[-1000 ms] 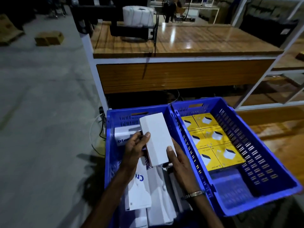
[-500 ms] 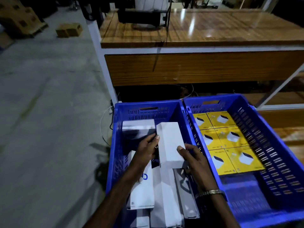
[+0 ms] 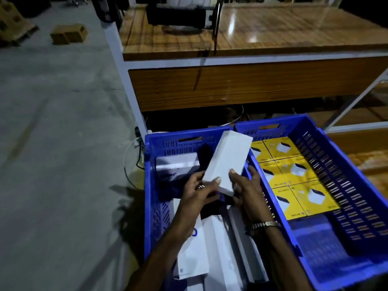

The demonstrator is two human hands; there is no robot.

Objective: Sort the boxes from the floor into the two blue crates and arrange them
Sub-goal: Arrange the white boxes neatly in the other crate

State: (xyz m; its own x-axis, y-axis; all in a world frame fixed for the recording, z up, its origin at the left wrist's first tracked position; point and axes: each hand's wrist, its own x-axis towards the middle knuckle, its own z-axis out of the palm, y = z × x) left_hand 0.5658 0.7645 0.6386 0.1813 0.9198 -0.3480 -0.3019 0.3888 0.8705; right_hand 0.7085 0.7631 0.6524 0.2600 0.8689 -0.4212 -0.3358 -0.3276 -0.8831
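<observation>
Both hands are holding a long white box (image 3: 227, 158) above the left blue crate (image 3: 150, 185), tilted so its far end is reaching over the wall shared with the right blue crate (image 3: 344, 164). The left hand (image 3: 198, 193) is gripping the box's near end from the left, thumb lying across the top face and fingers curled beneath. The right hand (image 3: 247, 190) is pinching the same end from the right, thumb on top, the other fingers wrapping the far side; a metal watch (image 3: 263, 224) is sitting on that wrist.

Inside the left crate, more white boxes (image 3: 214, 248) are lying lengthwise toward the near edge, some overlapping, and another white box (image 3: 177, 164) is resting at the far left corner. In the right crate, yellow boxes (image 3: 294, 177) are lying flat in a neat grid against the far and left walls, touching one another, while the near part of that crate's floor is showing bare blue plastic.

The two crates are standing side by side, touching, on the grey floor (image 3: 52, 143). Just beyond them a wooden tabletop (image 3: 273, 30) on a white frame is carrying a dark device (image 3: 176, 14) near its far left corner. A brown carton (image 3: 69, 34) is sitting on the floor well apart to the far left.
</observation>
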